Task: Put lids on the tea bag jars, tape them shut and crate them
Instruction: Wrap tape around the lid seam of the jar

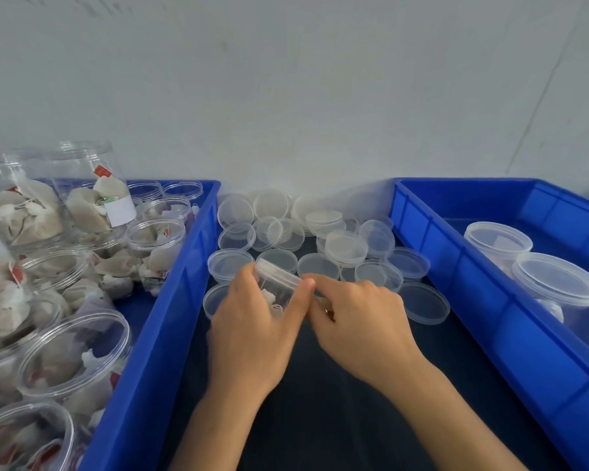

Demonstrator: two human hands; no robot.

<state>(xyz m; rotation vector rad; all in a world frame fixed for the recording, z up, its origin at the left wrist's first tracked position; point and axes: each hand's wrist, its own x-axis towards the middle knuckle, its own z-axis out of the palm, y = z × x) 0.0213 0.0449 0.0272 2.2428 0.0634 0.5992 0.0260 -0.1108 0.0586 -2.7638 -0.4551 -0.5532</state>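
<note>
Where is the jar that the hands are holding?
In the head view, the jar sits mid-frame between the left hand and right hand, above the dark table, just in front of the loose lids.

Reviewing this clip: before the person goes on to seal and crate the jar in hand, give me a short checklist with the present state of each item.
1. Jar held firmly: ok. The left hand grips the clear jar, tilted on its side over the dark table.
2. Lid on the jar: ok, a lid caps its far end; whether it is fully seated, cannot tell.
3. Tape being applied: cannot tell. The right hand pinches something small at the jar's side; no tape roll shows.
4. Room in the right crate: ok, two lidded jars sit there with bare floor near them.
5. Spare lids at hand: ok, many lie just beyond the hands.
</note>
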